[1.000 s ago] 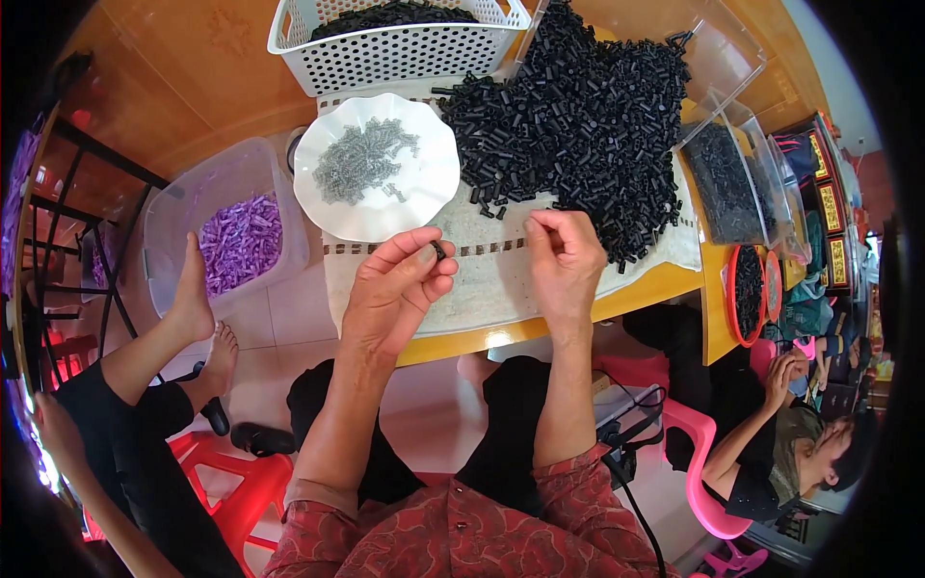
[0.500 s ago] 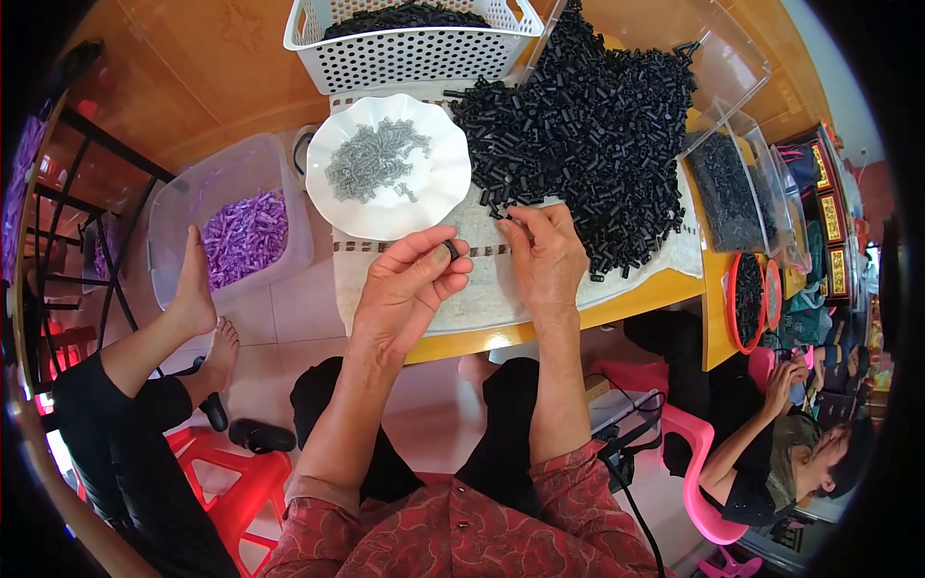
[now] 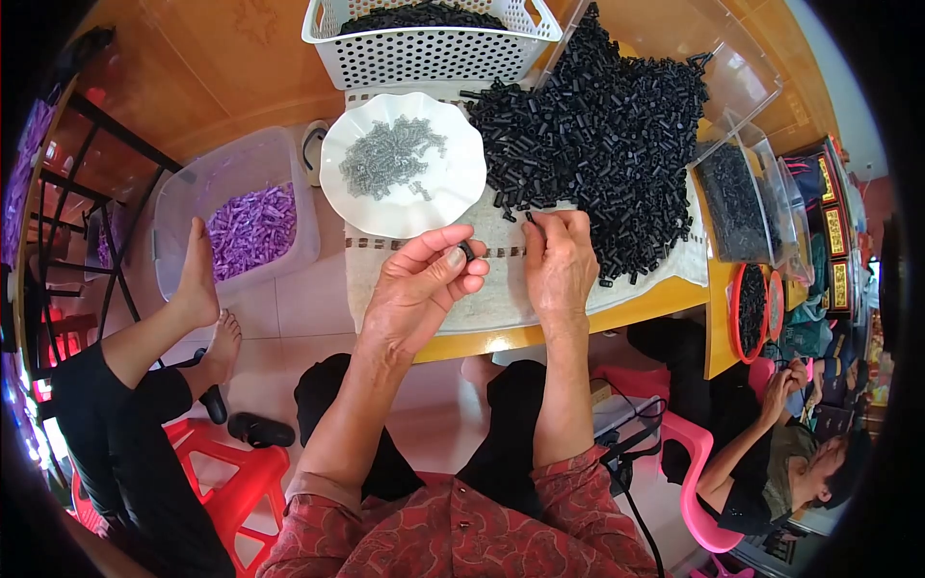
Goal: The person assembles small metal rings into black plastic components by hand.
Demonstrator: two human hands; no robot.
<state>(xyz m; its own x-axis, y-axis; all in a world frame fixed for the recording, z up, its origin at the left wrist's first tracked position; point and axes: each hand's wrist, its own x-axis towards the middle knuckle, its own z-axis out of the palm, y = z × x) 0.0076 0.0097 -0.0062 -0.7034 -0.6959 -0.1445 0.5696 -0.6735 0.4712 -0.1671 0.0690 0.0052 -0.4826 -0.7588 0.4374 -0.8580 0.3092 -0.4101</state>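
My left hand (image 3: 416, 289) is closed, with a short black cylindrical piece (image 3: 466, 250) pinched between thumb and fingers. It hovers just below a white scalloped plate (image 3: 462, 193) that bears a heap of small clear pieces (image 3: 393, 159). To its right, my right hand (image 3: 561, 265) is closed at the near edge of a big pile of black cylindrical pieces (image 3: 607, 135). A small black piece (image 3: 529, 218) shows at its thumb and fingertip. A few loose black pieces lie beside these fingers on the pale cloth (image 3: 385, 289).
A white perforated basket (image 3: 434, 63) of black pieces stands behind the plate. Clear boxes (image 3: 737, 193) and a red round tray (image 3: 748, 306) sit at right. A tub of purple pieces (image 3: 252, 226) is on the left. Two other people sit nearby, one on each side.
The view has shifted slightly, so the table things sit further right. My right fingertips have drawn together around a small black piece. My left hand still holds its black piece.
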